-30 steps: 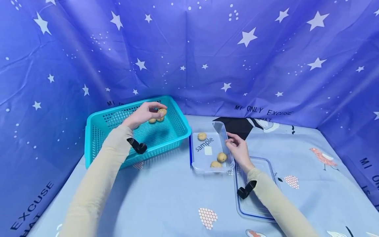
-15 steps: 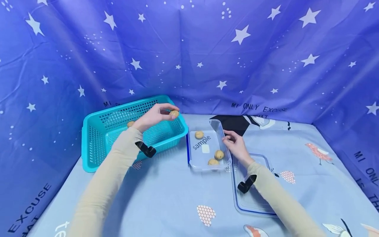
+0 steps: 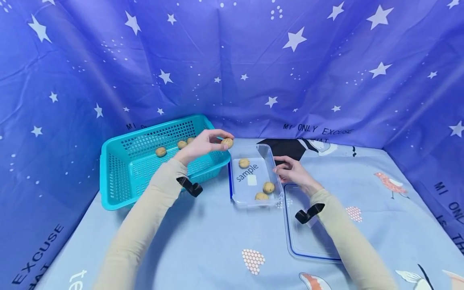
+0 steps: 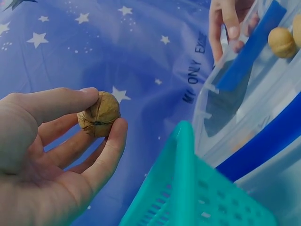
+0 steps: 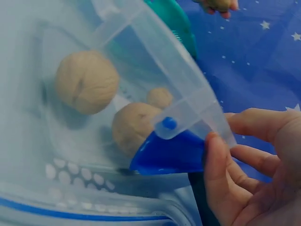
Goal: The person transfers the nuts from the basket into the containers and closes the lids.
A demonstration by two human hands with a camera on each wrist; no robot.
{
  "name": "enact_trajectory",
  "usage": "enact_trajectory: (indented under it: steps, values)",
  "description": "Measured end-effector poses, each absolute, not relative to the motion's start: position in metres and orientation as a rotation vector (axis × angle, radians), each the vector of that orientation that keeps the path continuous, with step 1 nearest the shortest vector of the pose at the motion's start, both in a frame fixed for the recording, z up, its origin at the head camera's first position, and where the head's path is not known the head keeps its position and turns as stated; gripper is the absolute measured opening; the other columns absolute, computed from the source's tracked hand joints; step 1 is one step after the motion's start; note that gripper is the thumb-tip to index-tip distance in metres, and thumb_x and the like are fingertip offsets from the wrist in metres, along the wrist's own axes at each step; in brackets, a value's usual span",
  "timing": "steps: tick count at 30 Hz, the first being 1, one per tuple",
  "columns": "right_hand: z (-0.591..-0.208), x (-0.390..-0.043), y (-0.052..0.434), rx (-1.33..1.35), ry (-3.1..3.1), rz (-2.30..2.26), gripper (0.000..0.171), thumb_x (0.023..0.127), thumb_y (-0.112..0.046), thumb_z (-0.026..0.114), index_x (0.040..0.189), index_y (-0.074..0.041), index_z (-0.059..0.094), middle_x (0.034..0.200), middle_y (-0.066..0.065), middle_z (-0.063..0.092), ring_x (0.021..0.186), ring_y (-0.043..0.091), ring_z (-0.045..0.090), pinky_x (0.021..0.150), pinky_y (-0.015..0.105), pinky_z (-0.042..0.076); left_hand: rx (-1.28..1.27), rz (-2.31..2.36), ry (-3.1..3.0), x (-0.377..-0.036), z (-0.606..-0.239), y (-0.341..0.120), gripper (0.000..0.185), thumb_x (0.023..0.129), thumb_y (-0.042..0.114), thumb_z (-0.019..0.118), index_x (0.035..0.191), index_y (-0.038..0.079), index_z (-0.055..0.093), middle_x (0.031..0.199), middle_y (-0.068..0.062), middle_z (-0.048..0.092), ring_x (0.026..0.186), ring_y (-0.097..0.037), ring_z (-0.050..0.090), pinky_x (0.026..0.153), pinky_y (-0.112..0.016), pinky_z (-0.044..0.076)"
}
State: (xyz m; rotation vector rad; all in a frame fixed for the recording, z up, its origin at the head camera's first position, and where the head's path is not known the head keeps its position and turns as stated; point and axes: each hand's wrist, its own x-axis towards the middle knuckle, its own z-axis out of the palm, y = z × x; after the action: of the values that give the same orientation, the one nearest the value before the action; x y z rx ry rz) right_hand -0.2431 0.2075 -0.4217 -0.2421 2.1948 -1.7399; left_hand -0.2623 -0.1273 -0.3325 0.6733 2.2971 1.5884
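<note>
- Starry blue cloth behind a pale blue table.
- Left hand pinching a walnut above the right end of a teal basket; three loose walnuts lie inside.
- Right hand gripping a clear box by its right wall; three boxed walnuts.
- Lid near right, under the right sleeve.

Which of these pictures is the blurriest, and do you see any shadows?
Right wrist view: softest, with the walnuts in the clear container pale and lacking fine detail; left wrist view: rather dim, but the walnut in the left hand shows its seam clearly; head view: brighter and crisper, the tablecloth softly shadowed beside the left sleeve.
</note>
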Motion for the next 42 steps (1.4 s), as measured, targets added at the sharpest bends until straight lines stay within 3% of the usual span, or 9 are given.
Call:
enact_trajectory:
  steps: [13,26,37,42]
  values:
    - [-0.428,-0.24,0.205,-0.191,2.062,-1.842,0.057,0.093,-0.005,0.06,0.145,0.001,0.037,0.094,0.003,0.063,0.069,0.008,0.056,0.059,0.02,0.05,0.696,1.513,2.352,-0.25,-0.334,-0.113,0.033,0.093,0.005,0.062,0.125,0.009,0.064,0.128,-0.004,0.057,0.112,-0.023,0.055,0.093,-0.041,0.047]
    - [-0.427,-0.239,0.205,-0.19,2.061,-1.886,0.056,0.093,-0.003,0.06,0.144,0.002,0.038,0.091,-0.001,0.063,0.068,0.006,0.055,0.059,0.019,0.049,0.744,1.416,2.346,-0.235,-0.351,-0.098,0.034,0.093,0.007,0.064,0.127,0.007,0.063,0.126,-0.007,0.059,0.108,-0.024,0.058,0.089,-0.035,0.049]
    - [-0.427,-0.24,0.205,-0.189,2.082,-1.862,0.056,0.093,-0.006,0.061,0.144,0.001,0.039,0.092,-0.001,0.062,0.068,0.007,0.055,0.058,0.018,0.049,1.026,1.309,2.27,-0.226,-0.373,-0.066,0.034,0.093,0.004,0.062,0.126,-0.003,0.061,0.122,-0.013,0.062,0.112,-0.021,0.057,0.097,-0.028,0.044]
    - [-0.428,-0.241,0.205,-0.191,2.089,-1.861,0.056,0.093,-0.006,0.062,0.144,0.001,0.039,0.091,-0.001,0.062,0.068,0.007,0.055,0.057,0.018,0.049,1.088,1.292,2.225,-0.225,-0.381,-0.06,0.031,0.093,0.002,0.06,0.124,-0.004,0.062,0.122,-0.014,0.062,0.112,-0.026,0.059,0.097,-0.026,0.045]
